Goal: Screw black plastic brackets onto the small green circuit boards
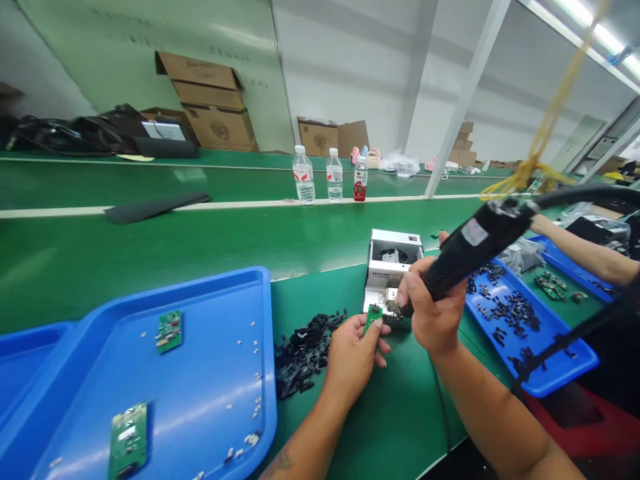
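My left hand [356, 350] pinches a small green circuit board [373, 316] between thumb and fingers. In my right hand [437, 313] is a black electric screwdriver [470, 243], tilted with its tip down towards the front of a white screw feeder [393, 267]. The screwdriver's tip is close to the feeder's metal front and the board; whether it touches either I cannot tell. Beside my left hand a pile of small black parts [310, 350] lies on the green mat.
A blue tray [267, 320] at left holds two circuit boards [169, 331] and small white bits. Right of me, another blue tray [583, 363] carries black parts, and a co-worker's arm [583, 250] reaches in. Bottles [303, 177] stand behind; a yellow cord [543, 143] hangs near the screwdriver's cable.
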Demonstrator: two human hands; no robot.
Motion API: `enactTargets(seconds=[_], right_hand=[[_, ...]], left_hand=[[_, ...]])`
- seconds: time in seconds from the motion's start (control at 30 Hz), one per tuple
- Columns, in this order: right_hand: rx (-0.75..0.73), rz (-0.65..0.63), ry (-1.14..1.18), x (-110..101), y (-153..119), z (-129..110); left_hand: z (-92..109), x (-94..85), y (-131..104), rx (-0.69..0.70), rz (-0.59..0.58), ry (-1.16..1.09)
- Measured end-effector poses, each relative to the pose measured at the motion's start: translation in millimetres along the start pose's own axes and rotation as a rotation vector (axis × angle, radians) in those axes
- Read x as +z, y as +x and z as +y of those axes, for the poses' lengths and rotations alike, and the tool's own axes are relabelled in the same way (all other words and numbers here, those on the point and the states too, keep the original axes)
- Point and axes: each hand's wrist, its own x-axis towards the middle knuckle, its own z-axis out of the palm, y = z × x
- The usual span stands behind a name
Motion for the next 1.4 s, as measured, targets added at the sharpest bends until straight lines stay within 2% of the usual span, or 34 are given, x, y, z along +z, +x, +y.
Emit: enactTargets(seconds=[0.2,0.7,0.93,1.23,1.4], right_hand=[[-0.105,0.006,0.005,10,-2,2],[-0.082,-0.024,0.01,13,-1,12],[-0.08,-0.062,0.097,14,-3,16],[-0.045,-0.198,0.044,11,-8,20],[-0.041,-0.21,-0.003,10,-6,14]], left_hand=[[2,4.3,-1,-0.022,0.027,-0.011],[0,3.5,0,-0.004,0.012,-0.042],[2,3.8,0,-0.027,0.0,-0.056],[2,3.6,-4,-0.022,-0.01,-0.069],[0,0.7,2,-0.019,-0.022,-0.12]])
